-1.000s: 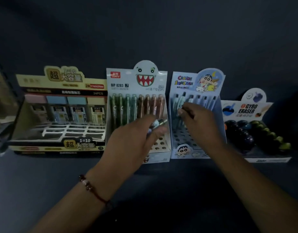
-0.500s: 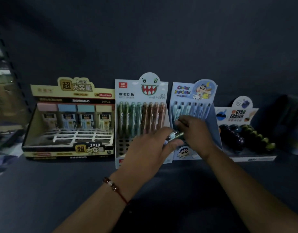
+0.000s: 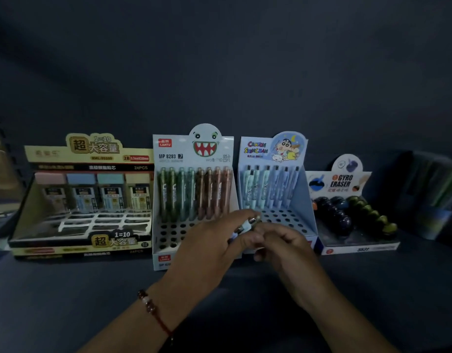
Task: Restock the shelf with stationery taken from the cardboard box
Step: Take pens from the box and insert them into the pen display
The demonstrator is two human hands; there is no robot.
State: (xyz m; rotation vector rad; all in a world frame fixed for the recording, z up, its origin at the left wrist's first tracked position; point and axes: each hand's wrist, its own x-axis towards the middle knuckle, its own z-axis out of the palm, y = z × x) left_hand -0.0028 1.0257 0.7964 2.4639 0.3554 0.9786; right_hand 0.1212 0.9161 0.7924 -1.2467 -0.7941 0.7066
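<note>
My left hand (image 3: 209, 240) grips a small bunch of pens (image 3: 246, 225), their metal tips poking out past my fingers. My right hand (image 3: 283, 245) meets it from the right, fingers curled at the bunch; whether it has hold of a pen I cannot tell. Both hands hover in front of two pen display boxes: a monster-face box (image 3: 169, 159) with green and brown pens in its back row, and a cartoon box (image 3: 304, 200) with light blue pens in its back row. The cardboard box is out of sight.
A yellow lead-refill display (image 3: 41, 220) stands at the left and a gyro eraser display (image 3: 360, 245) at the right, all on a dark shelf (image 3: 67, 301). Blurred packs sit at the far right (image 3: 433, 200). The shelf's dark back wall rises behind.
My right hand has pulled back from the cartoon box's pen row and come down to my left hand. The view has shifted, so the displays sit lower and further right.
</note>
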